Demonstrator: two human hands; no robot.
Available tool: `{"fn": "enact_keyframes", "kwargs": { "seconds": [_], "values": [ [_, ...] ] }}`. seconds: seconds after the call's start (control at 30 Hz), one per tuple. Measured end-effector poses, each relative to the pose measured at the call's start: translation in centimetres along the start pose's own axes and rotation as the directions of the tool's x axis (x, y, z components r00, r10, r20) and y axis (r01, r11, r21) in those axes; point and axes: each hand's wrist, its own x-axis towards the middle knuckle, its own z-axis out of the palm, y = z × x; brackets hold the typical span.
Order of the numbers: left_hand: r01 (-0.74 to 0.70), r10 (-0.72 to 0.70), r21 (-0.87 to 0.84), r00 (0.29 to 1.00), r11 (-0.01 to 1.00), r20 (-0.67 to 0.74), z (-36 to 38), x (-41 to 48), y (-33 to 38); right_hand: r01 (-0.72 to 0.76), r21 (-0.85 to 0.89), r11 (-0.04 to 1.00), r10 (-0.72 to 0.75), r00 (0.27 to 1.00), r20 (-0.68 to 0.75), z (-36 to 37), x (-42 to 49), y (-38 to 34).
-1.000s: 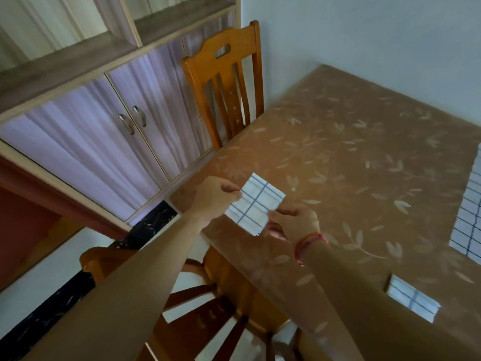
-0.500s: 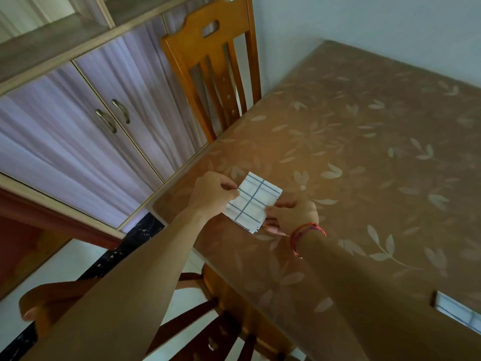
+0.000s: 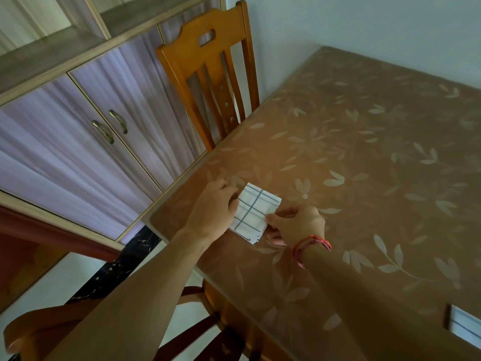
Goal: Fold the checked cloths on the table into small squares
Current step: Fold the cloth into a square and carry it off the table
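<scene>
A white cloth with a dark checked pattern [image 3: 253, 212] is folded into a small square and lies near the left corner of the brown leaf-patterned table [image 3: 364, 157]. My left hand [image 3: 212, 212] pinches its left edge. My right hand [image 3: 296, 222], with a red cord on the wrist, pinches its right edge near the lower corner. Layered edges show at the cloth's bottom corner. A second folded checked cloth [image 3: 466, 327] lies at the right edge of the view, partly cut off.
A wooden chair [image 3: 210, 82] stands at the table's far left side, against the wall. Another wooden chair [image 3: 197, 332] is below my arms at the table's near edge. A cabinet with two handled doors [image 3: 109, 126] lines the left.
The view swung left, so the cloths at the right slid out of frame. Both hands and the folded square have sunk closer to the tabletop, still gripping its edges.
</scene>
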Motion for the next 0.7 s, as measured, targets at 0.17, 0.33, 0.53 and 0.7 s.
{"fn": "enact_keyframes", "kwargs": {
  "seconds": [0.17, 0.33, 0.53, 0.7],
  "values": [
    [-0.192, 0.194, 0.091, 0.981, 0.977, -0.017, 0.7, -0.4, -0.6, 0.020, -0.017, 1.000, -0.020, 1.000, 0.005, -0.3, -0.1, 0.5],
    [-0.229, 0.223, 0.130, 0.973, 0.965, 0.061, 0.9, -0.5, -0.8, -0.005, -0.032, 0.999, 0.006, 0.999, 0.043, -0.1, 0.1, 0.2],
    [-0.230, 0.223, 0.138, 0.973, 0.963, 0.064, 0.6, -0.3, -1.0, -0.028, 0.003, 1.000, 0.027, 0.997, 0.075, 0.6, 0.0, -1.1],
    [-0.293, 0.275, 0.233, 0.956, 0.927, 0.105, 0.5, 0.0, -1.6, 0.104, -0.178, 0.978, -0.100, 0.995, 0.031, 0.7, 0.0, -0.7]
  ]
}}
